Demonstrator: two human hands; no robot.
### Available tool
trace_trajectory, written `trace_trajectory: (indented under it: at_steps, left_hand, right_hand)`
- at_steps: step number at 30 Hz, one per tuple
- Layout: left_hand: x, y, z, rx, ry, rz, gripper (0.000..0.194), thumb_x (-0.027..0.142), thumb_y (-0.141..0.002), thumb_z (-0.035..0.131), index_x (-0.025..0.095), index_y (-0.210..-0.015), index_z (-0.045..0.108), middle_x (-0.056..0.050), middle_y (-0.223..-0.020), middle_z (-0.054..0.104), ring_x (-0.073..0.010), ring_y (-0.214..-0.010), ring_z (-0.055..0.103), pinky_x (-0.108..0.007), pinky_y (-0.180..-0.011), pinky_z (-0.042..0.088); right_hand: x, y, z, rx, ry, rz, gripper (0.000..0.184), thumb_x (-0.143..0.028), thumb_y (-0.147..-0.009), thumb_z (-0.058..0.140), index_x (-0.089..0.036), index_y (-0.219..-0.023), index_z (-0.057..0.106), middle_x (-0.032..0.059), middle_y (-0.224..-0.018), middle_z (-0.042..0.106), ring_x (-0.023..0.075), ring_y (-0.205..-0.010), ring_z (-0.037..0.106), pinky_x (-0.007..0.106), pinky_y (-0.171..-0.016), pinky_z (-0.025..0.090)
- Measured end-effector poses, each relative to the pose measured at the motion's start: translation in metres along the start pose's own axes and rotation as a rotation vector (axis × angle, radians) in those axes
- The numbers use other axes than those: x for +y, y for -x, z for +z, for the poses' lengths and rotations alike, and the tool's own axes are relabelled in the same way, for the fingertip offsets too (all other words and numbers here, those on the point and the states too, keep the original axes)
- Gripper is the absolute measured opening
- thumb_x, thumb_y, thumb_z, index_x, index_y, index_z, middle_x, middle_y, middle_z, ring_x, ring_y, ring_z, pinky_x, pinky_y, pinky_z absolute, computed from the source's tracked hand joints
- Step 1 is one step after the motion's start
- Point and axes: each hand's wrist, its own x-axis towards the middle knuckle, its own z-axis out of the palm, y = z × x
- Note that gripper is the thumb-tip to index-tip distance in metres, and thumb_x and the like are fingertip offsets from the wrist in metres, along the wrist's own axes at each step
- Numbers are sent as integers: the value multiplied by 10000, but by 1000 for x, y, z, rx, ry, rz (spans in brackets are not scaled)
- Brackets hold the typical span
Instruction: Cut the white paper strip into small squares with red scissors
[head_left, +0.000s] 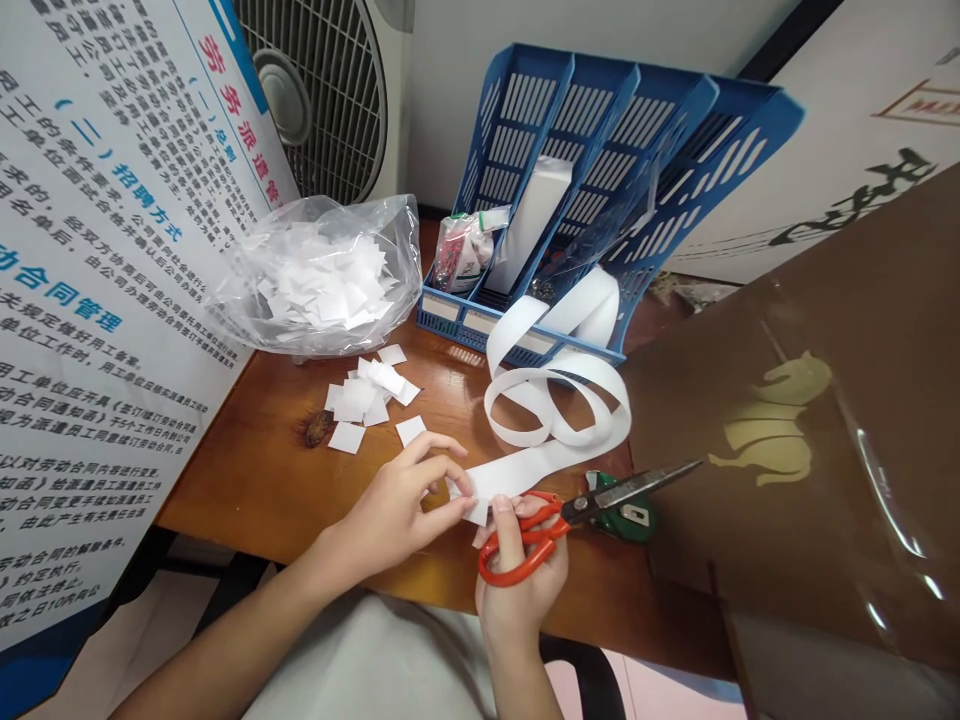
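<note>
My left hand (409, 500) pinches the near end of a long white strip (532, 468), thumb and fingers closed on it. A small white flap (477, 513) shows at that end; whether it is cut free or folded, I cannot tell. Red-handled scissors (637, 486) rest in my right hand (529, 595), blades closed and pointing right. The right thumb and fingertips also press on the strip's edge. Beyond the hands, the strip lies in loose loops. Cut white squares (365, 392) form a small pile on the wooden table (292, 490), left of the strip.
A clear plastic bag (405, 225) full of white pieces stands at the back left. Behind the loops is a blue file rack (517, 75) holding a white box (534, 215) and small packets (463, 250). A green tape measure (634, 522) sits right; a fan (322, 90) stands behind.
</note>
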Motion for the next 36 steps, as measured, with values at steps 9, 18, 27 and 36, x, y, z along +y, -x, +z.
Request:
trace_trajectory:
  at_steps: [9, 18, 27, 36]
  left_hand:
    - [-1, -3, 5, -14, 567, -409, 222, 384, -813, 810, 193, -832, 699, -55, -913, 749, -134, -697, 651, -269, -703, 495]
    - [1, -7, 22, 223, 592, -393, 337, 338, -726, 900, 167, -953, 718, -6, -788, 741, -102, -686, 629, -199, -676, 492]
    - [-2, 3, 22, 136, 694, -447, 322, 438, -724, 903, 151, -854, 838, -66, -800, 800, -119, -672, 640, -206, -665, 520]
    - [-11, 7, 20, 87, 729, -453, 250, 402, -760, 885, 165, -828, 843, -43, -746, 778, -87, -596, 604, -180, -605, 509]
  right_hand:
    - [5, 1, -6, -23, 100, -93, 288, -282, -926, 765, -219, -871, 489, -82, -752, 553, 60, -486, 551, 214, -548, 468]
    - [6, 2, -3, -51, 90, -40, 334, -262, -865, 828, -212, -883, 497, -86, -740, 584, 56, -458, 549, 197, -503, 489]
    - [3, 5, -6, -27, 112, 4, 350, -277, -849, 848, -210, -859, 504, -101, -707, 551, 50, -442, 537, 184, -479, 482]
    - [3, 6, -8, -66, 163, 34, 373, -313, -836, 856, -217, -848, 496, -96, -685, 552, 66, -447, 543, 194, -483, 479]
